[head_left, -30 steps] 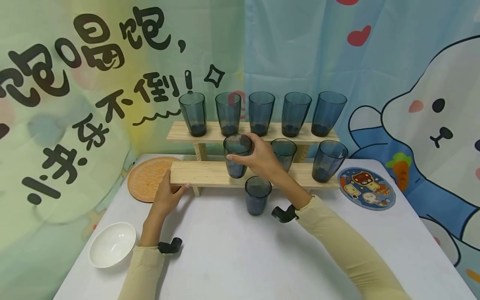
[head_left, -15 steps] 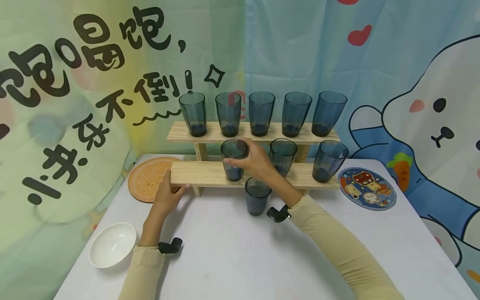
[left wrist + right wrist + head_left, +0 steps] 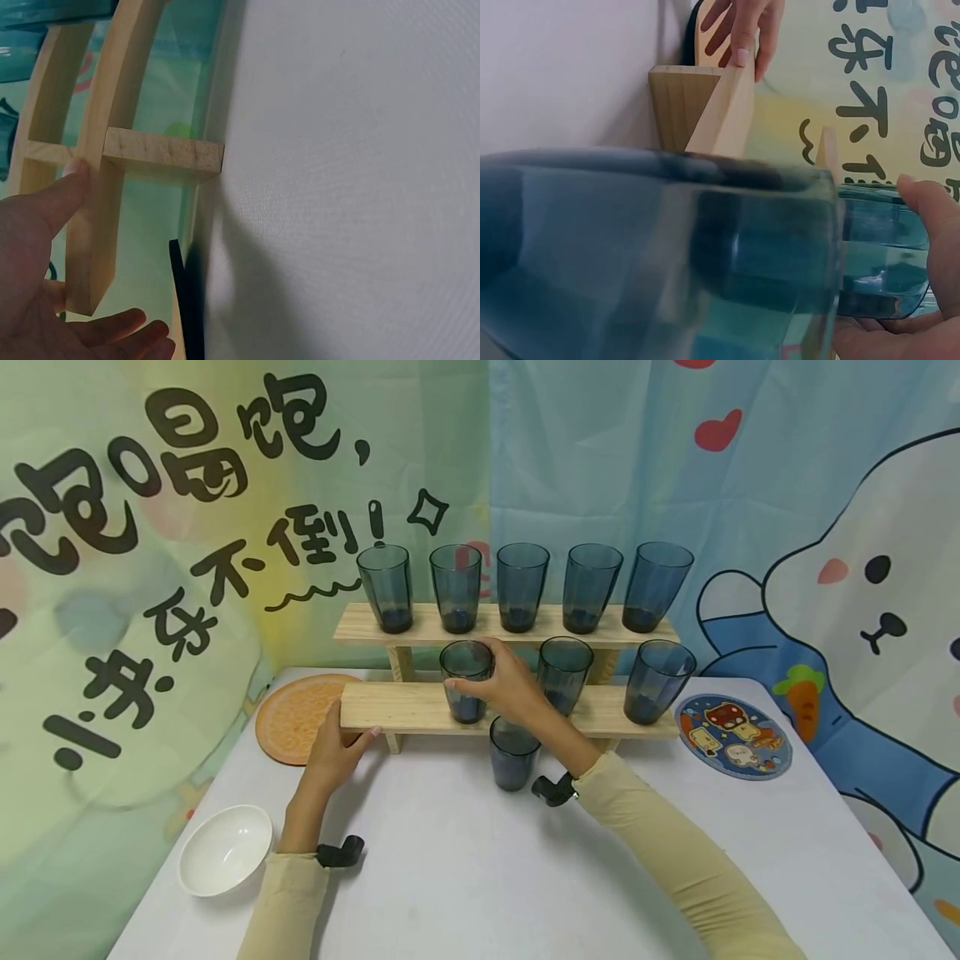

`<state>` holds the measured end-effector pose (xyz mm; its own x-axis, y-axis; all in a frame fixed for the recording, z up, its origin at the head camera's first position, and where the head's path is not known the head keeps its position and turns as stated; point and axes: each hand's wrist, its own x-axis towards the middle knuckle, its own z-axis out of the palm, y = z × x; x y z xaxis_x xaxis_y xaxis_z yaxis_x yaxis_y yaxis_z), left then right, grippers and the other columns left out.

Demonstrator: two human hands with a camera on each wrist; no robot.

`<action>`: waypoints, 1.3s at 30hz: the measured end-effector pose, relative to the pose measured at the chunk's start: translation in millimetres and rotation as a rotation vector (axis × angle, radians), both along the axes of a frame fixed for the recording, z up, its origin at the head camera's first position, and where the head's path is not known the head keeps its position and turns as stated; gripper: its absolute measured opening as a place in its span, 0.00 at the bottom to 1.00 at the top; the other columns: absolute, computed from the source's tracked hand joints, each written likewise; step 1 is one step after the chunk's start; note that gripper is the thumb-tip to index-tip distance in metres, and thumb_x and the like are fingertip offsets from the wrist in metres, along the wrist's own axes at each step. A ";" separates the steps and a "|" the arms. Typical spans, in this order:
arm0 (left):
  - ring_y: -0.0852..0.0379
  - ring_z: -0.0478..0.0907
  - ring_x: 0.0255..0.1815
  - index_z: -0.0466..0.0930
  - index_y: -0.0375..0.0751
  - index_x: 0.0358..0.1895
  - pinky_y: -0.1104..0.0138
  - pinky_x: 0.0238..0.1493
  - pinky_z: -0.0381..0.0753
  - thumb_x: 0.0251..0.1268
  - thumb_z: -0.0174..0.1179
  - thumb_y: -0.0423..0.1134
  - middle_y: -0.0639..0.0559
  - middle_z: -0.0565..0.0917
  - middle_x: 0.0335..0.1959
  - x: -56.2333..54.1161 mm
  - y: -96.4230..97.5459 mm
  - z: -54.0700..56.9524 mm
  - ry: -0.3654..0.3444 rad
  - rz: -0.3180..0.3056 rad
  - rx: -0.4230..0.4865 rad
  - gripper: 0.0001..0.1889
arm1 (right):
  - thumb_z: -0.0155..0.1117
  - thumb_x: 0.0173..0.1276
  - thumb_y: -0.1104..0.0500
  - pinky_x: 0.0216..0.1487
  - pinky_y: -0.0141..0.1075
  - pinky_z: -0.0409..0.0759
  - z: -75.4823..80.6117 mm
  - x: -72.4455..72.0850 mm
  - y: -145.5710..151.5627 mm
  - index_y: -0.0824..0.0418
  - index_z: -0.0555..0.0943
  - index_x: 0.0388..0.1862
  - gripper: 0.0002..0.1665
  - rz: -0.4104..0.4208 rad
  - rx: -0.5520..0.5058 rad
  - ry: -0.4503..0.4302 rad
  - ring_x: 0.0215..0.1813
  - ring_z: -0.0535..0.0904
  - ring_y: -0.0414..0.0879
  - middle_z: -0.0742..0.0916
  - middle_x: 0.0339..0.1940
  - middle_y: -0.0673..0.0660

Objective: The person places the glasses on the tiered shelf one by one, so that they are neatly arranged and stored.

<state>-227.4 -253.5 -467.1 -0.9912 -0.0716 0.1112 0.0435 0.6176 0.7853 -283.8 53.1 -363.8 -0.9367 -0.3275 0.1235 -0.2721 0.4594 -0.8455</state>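
A blue-tinted drinking glass (image 3: 463, 703) stands upright at the front shelf, and my right hand (image 3: 512, 685) holds it, thumb in front and fingers round the far side. The right wrist view shows that held glass (image 3: 881, 255) behind a large near glass (image 3: 630, 262). My left hand (image 3: 333, 750) grips the left end of the lower wooden shelf (image 3: 397, 706). In the left wrist view its thumb (image 3: 71, 187) presses the front edge while the other fingers spread below the end. Two more glasses, one mid-shelf (image 3: 566, 668) and one at the right end (image 3: 654, 685), stand on this tier.
Several matching glasses line the upper shelf (image 3: 420, 620). One glass (image 3: 513, 760) stands on the white table (image 3: 465, 877) just before the rack. A white bowl (image 3: 225, 852) is at left, an orange round mat (image 3: 288, 718) behind it, a blue patterned mat (image 3: 733, 739) at right.
My right hand has brought the glass slightly left and down to the lower shelf, then nearly stopped. The left hand has stayed at the shelf end.
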 end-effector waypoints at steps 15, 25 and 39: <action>0.29 0.52 0.84 0.41 0.26 0.84 0.39 0.82 0.51 0.80 0.62 0.46 0.23 0.55 0.81 2.9 1.3 4.3 -0.015 0.004 -0.001 0.47 | 0.71 0.65 0.27 0.79 0.55 0.67 7.2 39.5 32.3 0.50 0.58 0.87 0.61 -0.015 0.031 0.020 0.84 0.62 0.55 0.67 0.85 0.52; 0.29 0.51 0.84 0.39 0.28 0.84 0.39 0.82 0.51 0.80 0.62 0.47 0.23 0.54 0.82 2.7 1.8 4.3 -0.033 0.005 -0.003 0.48 | 0.78 0.66 0.39 0.82 0.50 0.63 -39.8 66.2 67.9 0.53 0.64 0.84 0.54 0.032 -0.058 0.027 0.83 0.65 0.53 0.72 0.82 0.53; 0.30 0.52 0.84 0.41 0.29 0.85 0.40 0.82 0.52 0.80 0.62 0.45 0.25 0.56 0.82 1.5 2.1 1.1 -0.010 -0.002 0.013 0.47 | 0.82 0.61 0.39 0.73 0.57 0.73 -85.2 68.1 73.7 0.55 0.67 0.82 0.56 -0.029 -0.042 0.058 0.77 0.73 0.57 0.77 0.76 0.57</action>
